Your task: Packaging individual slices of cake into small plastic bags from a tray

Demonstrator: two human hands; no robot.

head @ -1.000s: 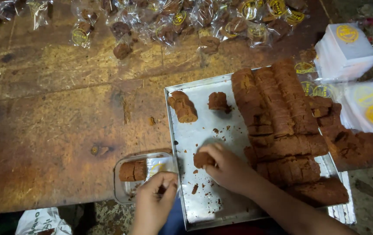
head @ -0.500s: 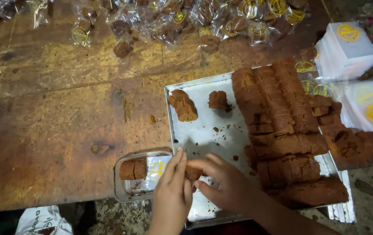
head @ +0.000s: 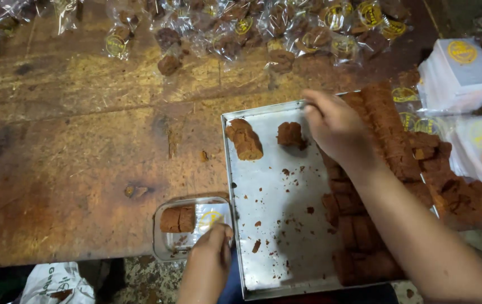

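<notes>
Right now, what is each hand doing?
Left hand: fingers rest on the clear plastic tray, holding nothing visible.
Right hand: reaching over the brown cake rows; grip hidden.

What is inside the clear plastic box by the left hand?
The clear plastic box holds brown cake pieces and a yellow-marked slip. The left hand covers its near right corner.

A small sweet-making workshop: a worn wooden table (head: pixel 83 141) holds a metal tray (head: pixel 277 225) of brown sweets (head: pixel 390 135), wrapped pieces (head: pixel 286 28) and stacked labels (head: pixel 460 73).

The left hand (head: pixel 210 253) steadies a clear box (head: pixel 187 228); the right hand (head: pixel 336 126) reaches over stacked brown slabs (head: pixel 384 129).
</notes>
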